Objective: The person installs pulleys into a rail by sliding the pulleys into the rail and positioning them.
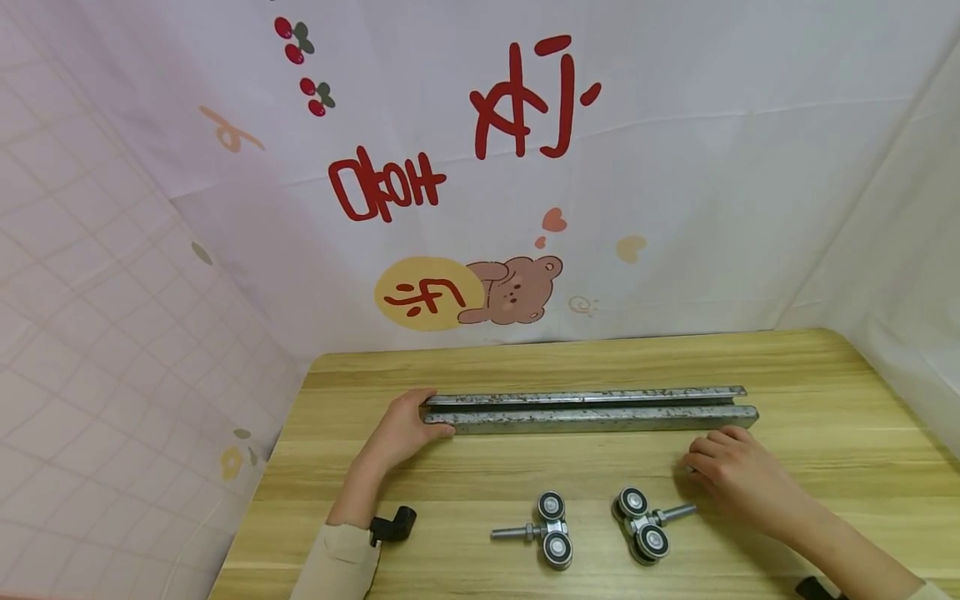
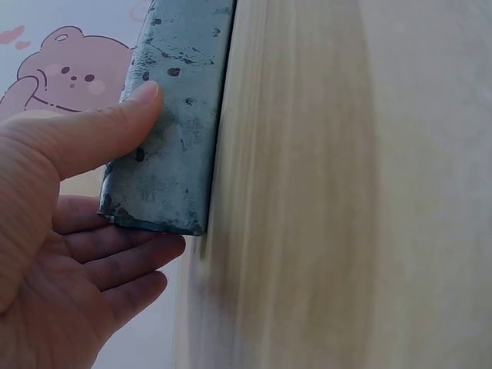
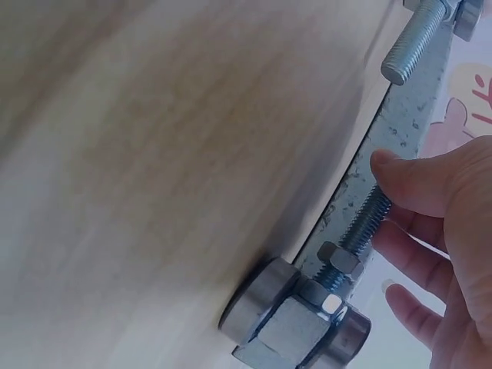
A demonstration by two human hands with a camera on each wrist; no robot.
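In the head view, my left hand holds the left end of a long metal channel rail with a slot along its top. The left wrist view shows the thumb on the rail's side face, the fingers beyond its end. My right hand pinches the threaded shank of a roller trolley between thumb and fingers. From the head, the right hand hides most of this trolley. Two similar roller trolleys lie on the table: one with its shank pointing left, the other pointing right.
Everything lies on a wood-grain table. A white printed cloth hangs behind it, and a checked cloth hangs on the left. Each wrist carries a black mount, such as the left one.
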